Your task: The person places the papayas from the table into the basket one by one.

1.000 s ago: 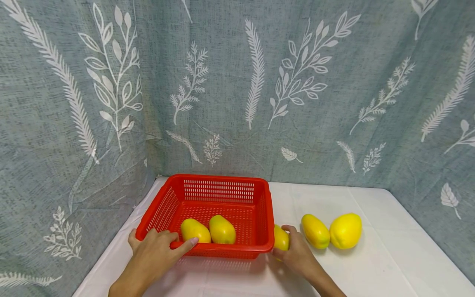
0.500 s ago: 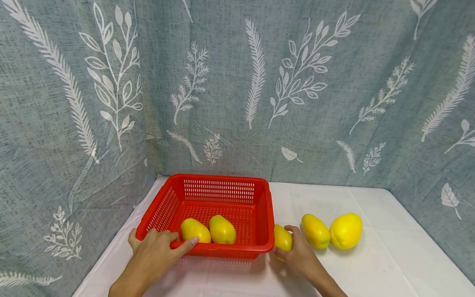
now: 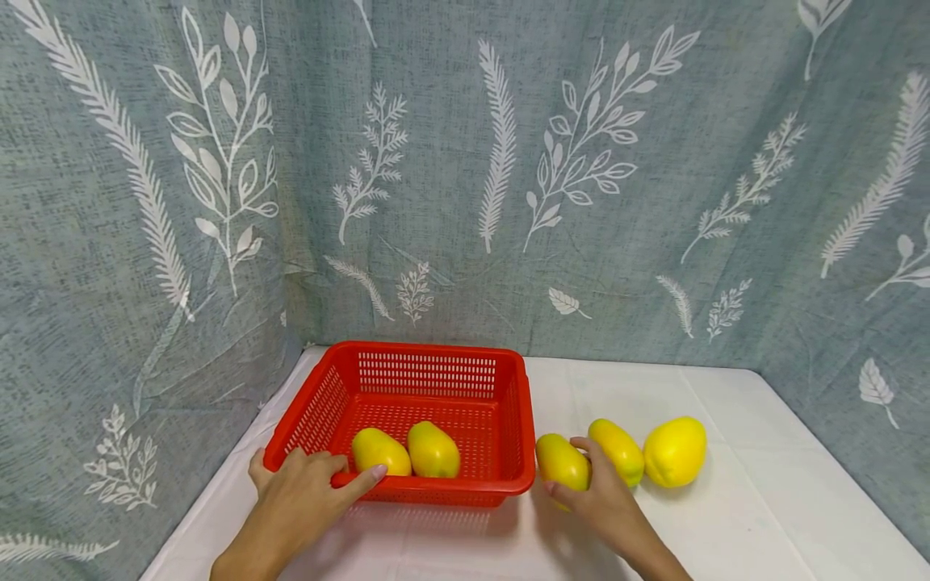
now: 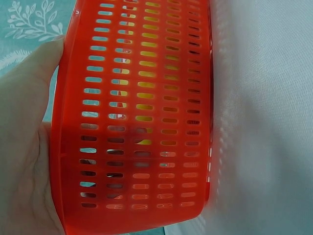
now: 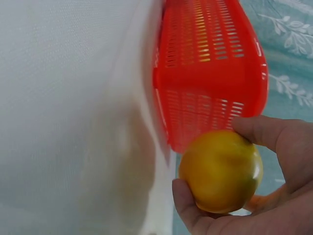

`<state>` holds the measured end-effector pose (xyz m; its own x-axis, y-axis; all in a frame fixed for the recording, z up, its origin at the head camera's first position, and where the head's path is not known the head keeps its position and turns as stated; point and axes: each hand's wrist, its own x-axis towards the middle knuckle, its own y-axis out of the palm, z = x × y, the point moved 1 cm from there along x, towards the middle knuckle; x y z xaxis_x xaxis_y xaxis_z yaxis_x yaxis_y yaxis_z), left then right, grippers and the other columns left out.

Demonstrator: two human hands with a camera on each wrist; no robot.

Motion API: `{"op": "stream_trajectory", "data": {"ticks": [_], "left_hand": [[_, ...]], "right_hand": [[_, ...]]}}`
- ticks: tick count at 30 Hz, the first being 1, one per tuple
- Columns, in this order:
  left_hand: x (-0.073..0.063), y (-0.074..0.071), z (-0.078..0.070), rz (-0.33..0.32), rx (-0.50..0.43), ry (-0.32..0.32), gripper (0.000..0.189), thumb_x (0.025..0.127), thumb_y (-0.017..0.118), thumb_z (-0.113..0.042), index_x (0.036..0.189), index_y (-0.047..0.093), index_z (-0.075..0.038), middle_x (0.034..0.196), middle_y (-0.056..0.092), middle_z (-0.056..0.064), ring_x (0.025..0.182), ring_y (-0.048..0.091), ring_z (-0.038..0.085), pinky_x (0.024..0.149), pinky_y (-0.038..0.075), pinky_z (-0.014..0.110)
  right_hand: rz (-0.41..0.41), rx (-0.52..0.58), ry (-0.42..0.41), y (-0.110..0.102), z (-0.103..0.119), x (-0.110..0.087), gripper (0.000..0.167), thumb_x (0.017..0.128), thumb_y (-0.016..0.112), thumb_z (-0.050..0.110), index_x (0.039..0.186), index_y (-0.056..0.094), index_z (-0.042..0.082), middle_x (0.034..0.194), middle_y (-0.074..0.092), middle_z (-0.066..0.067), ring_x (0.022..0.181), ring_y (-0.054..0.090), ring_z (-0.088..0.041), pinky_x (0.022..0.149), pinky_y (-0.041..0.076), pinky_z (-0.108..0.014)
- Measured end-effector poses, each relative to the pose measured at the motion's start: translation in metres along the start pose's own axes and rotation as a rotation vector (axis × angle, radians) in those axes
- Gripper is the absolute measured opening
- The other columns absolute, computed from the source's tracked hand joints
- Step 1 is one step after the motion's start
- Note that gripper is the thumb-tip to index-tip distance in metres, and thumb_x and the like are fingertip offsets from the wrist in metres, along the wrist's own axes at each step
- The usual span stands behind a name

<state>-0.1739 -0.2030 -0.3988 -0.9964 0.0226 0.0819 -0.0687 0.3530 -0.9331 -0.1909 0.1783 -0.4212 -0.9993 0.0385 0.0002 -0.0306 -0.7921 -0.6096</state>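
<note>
My left hand (image 3: 301,494) grips the near left corner of a red plastic basket (image 3: 429,486), its thumb lying over the front rim. In the left wrist view the basket's slotted wall (image 4: 137,117) fills the middle, with yellow showing through. Two yellow mangoes (image 3: 433,450) lie inside, against the front wall. Just right of the basket, my right hand (image 3: 606,496) holds another yellow mango (image 3: 563,461) between thumb and fingers. In the right wrist view this mango (image 5: 220,171) is seen end-on, close to the basket's wall.
To the right of my right hand, another mango (image 3: 617,453) lies on the white tablecloth (image 3: 770,484). Beside it sits a larger, rounder yellow fruit (image 3: 676,452). A grey-green curtain (image 3: 450,161) with white leaf prints stands behind the table and at both sides.
My right hand has moved a little right, away from the basket's side, with the mango in it; more of that mango shows. My left hand and the basket stay in place.
</note>
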Motion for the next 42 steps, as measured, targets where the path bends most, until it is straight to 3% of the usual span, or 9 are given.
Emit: {"op": "stream_trajectory", "data": {"ticks": [20,32,42], "left_hand": [[0.000,-0.001,0.000,-0.003,0.002,0.001,0.085,0.092,0.055,-0.082,0.114,0.079,-0.004,0.111,0.077,0.015,0.109,0.061,0.040,0.101,0.009,0.084],[0.001,-0.001,-0.001,-0.006,0.004,0.009,0.081,0.092,0.058,-0.079,0.112,0.080,-0.004,0.110,0.078,0.015,0.108,0.062,0.042,0.099,0.011,0.083],[0.001,0.000,-0.001,-0.009,-0.005,0.004,0.078,0.093,0.060,-0.077,0.112,0.080,-0.004,0.110,0.078,0.015,0.108,0.062,0.041,0.100,0.012,0.082]], "right_hand": [[-0.017,0.028,-0.018,-0.025,0.013,-0.020,0.081,0.088,0.085,0.039,0.154,0.045,0.012,0.145,0.057,-0.016,0.111,0.061,-0.026,0.090,0.052,-0.040],[-0.004,0.051,0.003,-0.031,0.019,-0.026,0.080,0.089,0.083,0.039,0.155,0.044,0.015,0.147,0.054,-0.015,0.112,0.061,-0.026,0.091,0.051,-0.038],[0.002,0.120,-0.041,-0.029,0.031,-0.029,0.077,0.090,0.082,0.037,0.154,0.044,0.018,0.147,0.053,-0.013,0.112,0.059,-0.023,0.087,0.051,-0.036]]}}
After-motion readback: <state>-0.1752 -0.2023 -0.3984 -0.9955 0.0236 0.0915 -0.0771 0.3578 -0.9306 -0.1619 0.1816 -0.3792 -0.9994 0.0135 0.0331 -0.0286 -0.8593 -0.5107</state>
